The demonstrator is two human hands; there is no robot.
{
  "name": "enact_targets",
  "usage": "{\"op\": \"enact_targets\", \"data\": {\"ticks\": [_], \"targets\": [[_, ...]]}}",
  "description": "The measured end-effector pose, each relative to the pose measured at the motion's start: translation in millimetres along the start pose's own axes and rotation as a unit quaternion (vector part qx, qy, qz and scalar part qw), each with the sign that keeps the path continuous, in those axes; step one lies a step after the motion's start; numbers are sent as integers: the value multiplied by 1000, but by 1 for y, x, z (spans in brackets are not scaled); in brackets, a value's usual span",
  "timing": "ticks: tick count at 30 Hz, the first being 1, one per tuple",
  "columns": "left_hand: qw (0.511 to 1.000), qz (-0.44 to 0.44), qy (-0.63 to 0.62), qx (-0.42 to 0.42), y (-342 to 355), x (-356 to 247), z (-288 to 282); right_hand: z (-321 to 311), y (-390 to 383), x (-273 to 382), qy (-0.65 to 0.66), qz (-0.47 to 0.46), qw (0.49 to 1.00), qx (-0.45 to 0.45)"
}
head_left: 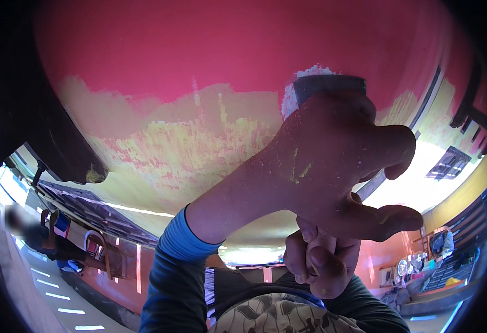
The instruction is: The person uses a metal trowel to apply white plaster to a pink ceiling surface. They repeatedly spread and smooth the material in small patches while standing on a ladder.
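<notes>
Overhead, the left hand (327, 161) presses a scraper (328, 84) (dark-bladed) against the pink wall (199, 50).

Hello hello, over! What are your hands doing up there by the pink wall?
Left hand pressing a dark scraper flat on the pink wall. Right hand curled just below, nothing visible in it. Nothing in the way.

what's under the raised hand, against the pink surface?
A dark flat block pressed to the pink painted surface, only its top edge showing; a whitish scraped patch beside it. The left hand covers the rest.
</notes>
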State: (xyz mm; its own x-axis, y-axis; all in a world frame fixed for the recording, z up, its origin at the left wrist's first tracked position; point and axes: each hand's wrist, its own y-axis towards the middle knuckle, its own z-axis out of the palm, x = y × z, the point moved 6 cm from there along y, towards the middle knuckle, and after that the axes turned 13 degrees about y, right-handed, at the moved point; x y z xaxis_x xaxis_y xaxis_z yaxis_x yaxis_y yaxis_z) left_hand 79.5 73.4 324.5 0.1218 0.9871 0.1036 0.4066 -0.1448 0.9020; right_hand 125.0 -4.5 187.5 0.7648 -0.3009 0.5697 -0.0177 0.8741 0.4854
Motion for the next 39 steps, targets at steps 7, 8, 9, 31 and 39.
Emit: {"op": "enact_targets", "data": {"ticks": [7, 8, 9, 31, 39], "targets": [[993, 77, 17, -92, -1, -7, -11, 1, 2, 3, -100, 6, 994, 34], [993, 76, 21, -87, -1, -7, -8, 2, 2, 4, -121, -2, 991, 49], [993, 76, 26, -82, -1, -6, -8, 2, 2, 5, -111, -8, 993, 47], [1000, -10, -4, 4, -6, -3, -10, -4, -2, 0, -53, 2, 998, -29], [997, 39, 5, -70, -3, -8, -15, -1, 6, 5, -42, 9, 999, -27]]}}
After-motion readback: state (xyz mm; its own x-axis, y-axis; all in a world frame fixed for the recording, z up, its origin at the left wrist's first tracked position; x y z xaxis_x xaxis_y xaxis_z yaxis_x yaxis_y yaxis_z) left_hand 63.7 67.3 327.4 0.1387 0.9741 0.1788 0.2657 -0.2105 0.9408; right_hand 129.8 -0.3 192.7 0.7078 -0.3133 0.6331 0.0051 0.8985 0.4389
